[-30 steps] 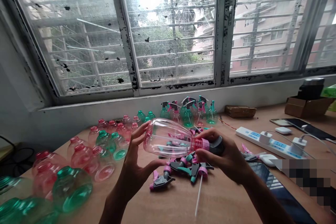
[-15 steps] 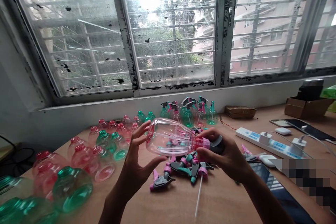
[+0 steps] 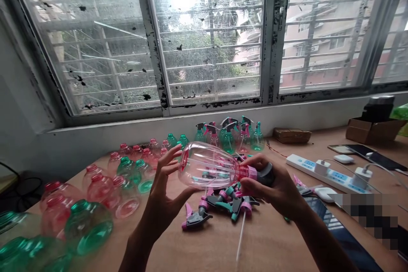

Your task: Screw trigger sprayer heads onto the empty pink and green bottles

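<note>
A clear pink spray bottle lies tilted on its side in the air, its base toward my left hand. That hand is open, fingers and thumb spread around the base end, the thumb close under the bottle; whether it touches is hard to tell. At the neck, my right hand is closed on the spray head, with thumb and fingers by its pink collar. A thin tube shows inside the bottle. Below lie several loose pink, grey and teal trigger heads, one with a white tube pointing toward me.
Open pink bottles and green bottles crowd the table's left side. Several bottles with spray heads stand by the wall. To the right are a power strip, a tablet, a cardboard box and a brown package.
The bottle and both hands have shifted very slightly right. My left fingers have moved a little off the base, and the thumb has drawn back slightly.
</note>
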Available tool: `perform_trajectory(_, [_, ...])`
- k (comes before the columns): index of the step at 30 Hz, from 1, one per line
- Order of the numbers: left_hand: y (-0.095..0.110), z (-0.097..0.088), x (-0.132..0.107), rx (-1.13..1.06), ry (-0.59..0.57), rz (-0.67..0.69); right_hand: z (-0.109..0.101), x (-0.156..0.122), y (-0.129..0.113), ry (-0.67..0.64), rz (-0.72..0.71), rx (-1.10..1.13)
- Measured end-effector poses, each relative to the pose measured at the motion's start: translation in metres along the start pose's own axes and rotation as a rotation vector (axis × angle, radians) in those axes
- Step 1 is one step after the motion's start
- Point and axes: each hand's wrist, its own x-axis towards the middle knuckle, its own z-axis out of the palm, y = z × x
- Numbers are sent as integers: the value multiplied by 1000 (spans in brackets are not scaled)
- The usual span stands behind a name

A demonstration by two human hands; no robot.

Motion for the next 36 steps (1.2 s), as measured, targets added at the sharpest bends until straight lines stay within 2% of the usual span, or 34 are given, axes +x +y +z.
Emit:
perform_trajectory(3, [1,1,-2,-24,-36,-82,0,1,-1,37,-95,-181])
perform_trajectory(7, [-2,1,-2,2,4,-131,2,2,-1,41,-150,-313])
perform_trajectory(12, [-6,2,-1,72,35,-83,2,1,-1,16,-18,-136])
perform_trajectory(15, [-5,3,-1,105,62,-46,1,2,-2,-4,12,-46])
perform_trajectory(21, [-2,1,-2,115,-13,-118,1,2,1,13,-125,-255])
perform_trajectory(24, [-2,0,-1,98,1,-139,2,1,3,-1,-167,-323])
perform_trajectory(27, [-2,1,-1,90,52,-92,1,1,3,16,-155,-305])
perform_trajectory(31, [-1,2,-1,81,120,-5,0,0,0,-24,-73,-160])
perform_trajectory(36, [1,1,-1,32,61,-16,1,1,-2,23,-92,-197])
